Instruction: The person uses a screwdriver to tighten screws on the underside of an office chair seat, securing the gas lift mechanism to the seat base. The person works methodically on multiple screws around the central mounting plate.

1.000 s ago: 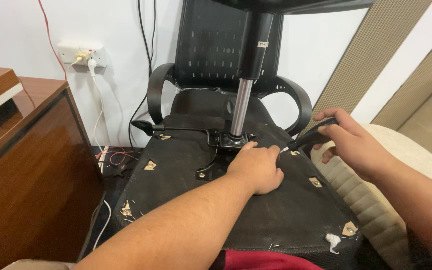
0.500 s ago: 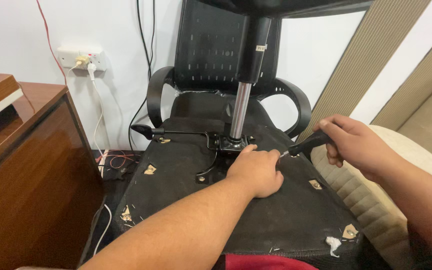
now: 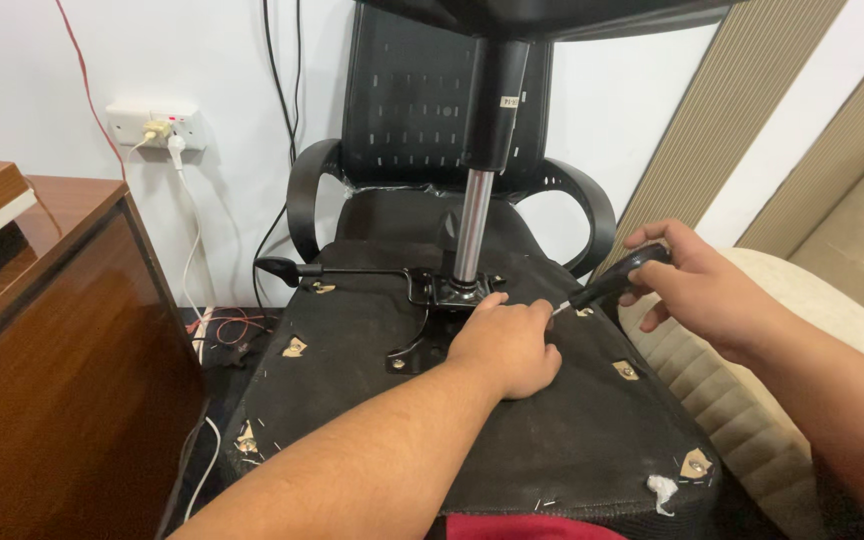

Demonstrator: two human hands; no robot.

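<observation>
Head view: right hand (image 3: 697, 285) grip closed around screwdriver (image 3: 612, 283).

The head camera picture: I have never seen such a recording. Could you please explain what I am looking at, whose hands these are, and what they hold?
The camera sits on a person's head and looks down, so both arms are that person's own. In front of them an office chair lies turned over, the black underside of its seat facing up. A metal column stands up from the mechanism at the seat's middle, and a lever sticks out to the left. The left hand rests flat on the seat beside the mechanism. The right hand holds a screwdriver by its black handle, tip pointing toward the left hand. A wooden cabinet stands to the left, a wall socket behind.
</observation>
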